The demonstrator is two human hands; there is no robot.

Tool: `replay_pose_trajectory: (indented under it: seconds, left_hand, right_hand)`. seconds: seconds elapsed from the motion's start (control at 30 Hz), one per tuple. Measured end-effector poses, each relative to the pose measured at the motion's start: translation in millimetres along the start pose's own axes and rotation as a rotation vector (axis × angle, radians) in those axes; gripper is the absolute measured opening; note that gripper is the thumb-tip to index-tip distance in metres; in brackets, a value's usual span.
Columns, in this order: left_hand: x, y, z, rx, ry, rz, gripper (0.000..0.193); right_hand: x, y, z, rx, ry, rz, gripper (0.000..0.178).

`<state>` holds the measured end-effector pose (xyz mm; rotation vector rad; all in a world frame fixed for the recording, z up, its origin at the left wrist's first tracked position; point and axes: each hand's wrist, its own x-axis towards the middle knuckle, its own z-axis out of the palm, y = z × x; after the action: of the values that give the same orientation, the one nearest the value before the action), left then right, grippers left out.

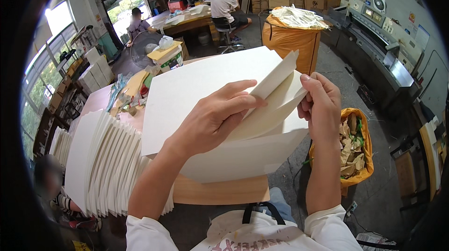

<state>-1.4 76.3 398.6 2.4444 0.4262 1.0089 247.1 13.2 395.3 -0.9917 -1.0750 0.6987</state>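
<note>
A large white card sheet [276, 123] with a folded-up strip along its upper edge is held up in front of me, bowed between both hands. My left hand [213, 113] reaches across it, the fingers on the folded strip and the thumb lower down on the sheet. At the sheet's right corner my right hand [322, 99] pinches the edge between thumb and curled fingers. Beneath lies a stack of large white boards [187, 82], its top face partly covered by my left hand and the held sheet.
Many folded white cards [105, 167] stand in a leaning row at the left on a wooden table [220, 191]. An orange bag of brown paper scraps [351, 148] is at the right. Behind are an orange sack [290, 45], a fan [145, 50], a long machine [374, 40] and seated people.
</note>
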Motion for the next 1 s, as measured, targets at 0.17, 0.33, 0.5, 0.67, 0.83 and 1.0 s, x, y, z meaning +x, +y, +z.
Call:
replay_pose_trajectory:
  seconds: [0.17, 0.33, 0.5, 0.67, 0.83, 1.0]
  left_hand:
    - [1.9, 6.6, 2.4, 0.063, 0.000, 0.023, 0.046]
    - [0.9, 1.6, -1.4, -0.010, -0.020, -0.016, 0.052]
    - [3.7, 6.4, 7.1, -0.095, 0.104, -0.035, 0.049]
    - [-1.2, -0.5, 0.1, 0.010, -0.020, -0.018, 0.048]
    - [1.9, 7.8, 2.4, 0.020, -0.033, -0.011, 0.054]
    - [1.1, 2.6, 1.1, -0.044, -0.015, 0.000, 0.057]
  right_hand:
    - [-0.8, -3.9, 1.6, 0.195, -0.001, 0.087, 0.037]
    - [-0.9, 1.2, -0.9, 0.156, -0.010, 0.043, 0.039]
    - [-2.1, 1.9, -1.8, 0.050, 0.008, -0.049, 0.042]
    - [0.1, 0.6, 2.3, 0.136, 0.006, 0.032, 0.039]
    - [0.7, -0.4, 0.2, 0.239, 0.002, 0.073, 0.037]
    - [-1.5, 0.0, -1.4, 0.203, 0.003, 0.040, 0.037]
